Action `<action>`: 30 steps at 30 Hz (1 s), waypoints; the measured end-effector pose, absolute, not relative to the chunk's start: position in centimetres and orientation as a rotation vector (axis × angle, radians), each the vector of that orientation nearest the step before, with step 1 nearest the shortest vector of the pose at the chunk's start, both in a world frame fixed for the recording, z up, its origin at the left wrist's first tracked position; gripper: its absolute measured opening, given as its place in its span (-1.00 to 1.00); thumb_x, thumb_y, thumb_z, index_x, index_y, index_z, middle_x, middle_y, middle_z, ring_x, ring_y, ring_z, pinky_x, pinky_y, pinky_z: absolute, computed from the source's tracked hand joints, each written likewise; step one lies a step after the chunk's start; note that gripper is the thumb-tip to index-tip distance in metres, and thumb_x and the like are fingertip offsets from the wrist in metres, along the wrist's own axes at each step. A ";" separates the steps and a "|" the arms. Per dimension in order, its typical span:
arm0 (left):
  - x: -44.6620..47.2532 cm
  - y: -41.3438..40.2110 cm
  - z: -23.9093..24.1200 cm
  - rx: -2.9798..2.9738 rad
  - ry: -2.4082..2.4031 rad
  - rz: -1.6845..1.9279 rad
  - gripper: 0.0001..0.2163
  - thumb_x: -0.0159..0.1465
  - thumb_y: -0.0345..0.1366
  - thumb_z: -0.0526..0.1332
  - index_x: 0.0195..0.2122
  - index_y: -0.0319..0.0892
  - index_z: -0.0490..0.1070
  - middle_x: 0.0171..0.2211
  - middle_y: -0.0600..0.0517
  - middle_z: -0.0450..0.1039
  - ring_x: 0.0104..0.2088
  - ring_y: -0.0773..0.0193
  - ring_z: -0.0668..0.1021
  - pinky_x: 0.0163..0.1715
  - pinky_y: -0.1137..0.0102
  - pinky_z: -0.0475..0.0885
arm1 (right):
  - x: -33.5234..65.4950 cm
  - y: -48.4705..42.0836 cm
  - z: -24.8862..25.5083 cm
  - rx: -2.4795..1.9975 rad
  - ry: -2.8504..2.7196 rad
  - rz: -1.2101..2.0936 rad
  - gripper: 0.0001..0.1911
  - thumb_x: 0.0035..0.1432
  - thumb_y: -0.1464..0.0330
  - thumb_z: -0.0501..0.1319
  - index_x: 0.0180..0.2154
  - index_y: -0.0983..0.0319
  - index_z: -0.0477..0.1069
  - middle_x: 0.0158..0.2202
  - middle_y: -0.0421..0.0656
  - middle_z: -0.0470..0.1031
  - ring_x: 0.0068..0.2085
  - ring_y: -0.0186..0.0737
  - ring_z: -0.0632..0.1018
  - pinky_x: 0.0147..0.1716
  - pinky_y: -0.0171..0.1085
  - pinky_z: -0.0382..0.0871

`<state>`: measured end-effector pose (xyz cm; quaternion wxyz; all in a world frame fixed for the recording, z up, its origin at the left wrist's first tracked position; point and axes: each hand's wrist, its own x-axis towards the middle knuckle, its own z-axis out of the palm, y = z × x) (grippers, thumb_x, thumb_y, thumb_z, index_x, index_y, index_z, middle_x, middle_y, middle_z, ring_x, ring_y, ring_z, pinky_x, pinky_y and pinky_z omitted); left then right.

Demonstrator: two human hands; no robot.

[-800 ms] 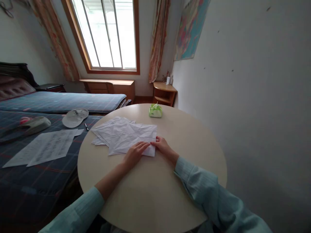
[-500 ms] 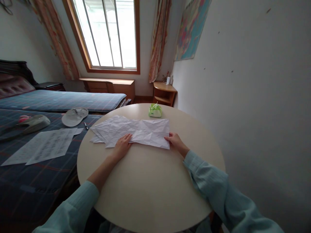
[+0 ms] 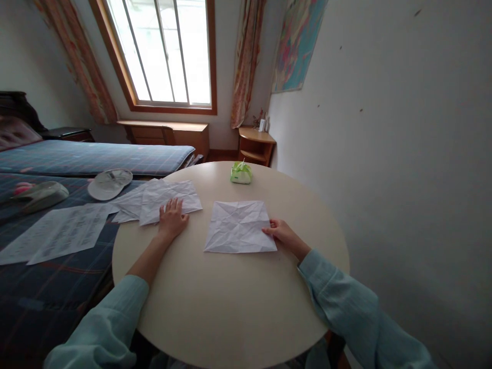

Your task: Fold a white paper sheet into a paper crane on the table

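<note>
A single creased white paper sheet (image 3: 239, 226) lies flat in the middle of the round beige table (image 3: 230, 307). My right hand (image 3: 282, 233) pinches its near right corner. A stack of creased white sheets (image 3: 154, 197) sits at the table's left edge, partly over the rim. My left hand (image 3: 171, 219) rests flat on the near edge of that stack, fingers spread.
A small green tissue pack (image 3: 241, 173) stands at the far side of the table. Left of the table is a bed with printed papers (image 3: 57, 233), a white cap (image 3: 108, 183) and a grey object (image 3: 40, 195). A wall runs close on the right.
My right hand has slid one sheet off the stack to the right and toward me. My left hand has pushed the rest of the stack to the left.
</note>
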<state>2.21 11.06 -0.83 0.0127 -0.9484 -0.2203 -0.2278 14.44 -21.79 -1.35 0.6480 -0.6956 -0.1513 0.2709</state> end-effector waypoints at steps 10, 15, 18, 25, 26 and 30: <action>2.4 3.6 -2.1 -3.277 -0.085 -0.350 -0.48 0.22 -0.03 -0.09 0.15 -0.19 0.08 0.20 -0.10 0.00 0.20 0.15 0.08 0.13 0.20 0.01 | 13.3 -21.3 -0.8 -2.348 -0.866 -0.309 -0.39 0.03 0.24 0.12 0.10 0.31 0.09 0.00 0.06 0.31 -0.01 -0.06 0.37 -0.04 -0.08 0.25; 2.2 3.7 -2.0 -3.255 -0.118 -0.251 -0.43 0.22 0.01 -0.14 0.17 -0.24 0.04 0.21 -0.09 -0.03 0.22 0.14 0.02 0.14 0.21 -0.03 | 13.3 -21.3 -1.2 -2.623 -1.280 -0.030 -0.37 0.14 0.03 -0.13 0.16 0.22 0.02 0.23 -0.07 -0.04 0.23 -0.08 -0.02 0.14 0.02 -0.14; 1.9 3.8 -1.8 -3.243 -0.182 -0.270 -0.41 0.19 0.08 -0.14 0.17 -0.13 0.04 0.22 -0.08 -0.05 0.22 0.07 0.00 0.12 0.14 -0.03 | 13.3 -21.2 -1.0 -2.695 -1.287 0.063 -0.31 0.14 -0.02 -0.22 0.19 0.24 -0.06 0.25 -0.08 -0.13 0.25 -0.10 -0.08 0.15 0.00 -0.18; 1.9 3.9 -1.9 -3.201 -0.270 -0.222 -0.42 0.17 0.12 -0.15 0.17 -0.02 0.03 0.23 -0.11 -0.11 0.22 0.04 -0.04 0.11 0.14 -0.04 | 13.2 -21.1 -0.4 -2.722 -1.269 0.092 -0.24 0.09 -0.08 -0.26 0.20 0.23 -0.10 0.26 -0.08 -0.18 0.25 -0.10 -0.11 0.16 -0.01 -0.21; 1.9 3.9 -1.8 -3.195 -0.283 -0.211 -0.41 0.17 0.12 -0.15 0.17 -0.02 0.03 0.24 -0.11 -0.12 0.22 0.04 -0.04 0.11 0.15 -0.04 | 13.2 -21.1 -0.4 -2.724 -1.264 0.092 -0.23 0.09 -0.09 -0.26 0.20 0.23 -0.10 0.26 -0.08 -0.19 0.25 -0.09 -0.11 0.16 -0.01 -0.21; 1.9 3.7 -1.5 -3.205 -0.325 -0.205 -0.40 0.16 0.13 -0.14 0.18 -0.04 0.02 0.24 -0.12 -0.13 0.22 0.01 -0.05 0.11 0.16 -0.04 | 13.1 -21.1 -0.4 -2.728 -1.241 0.068 -0.24 0.09 -0.08 -0.24 0.20 0.22 -0.08 0.26 -0.05 -0.18 0.25 -0.07 -0.11 0.17 -0.04 -0.21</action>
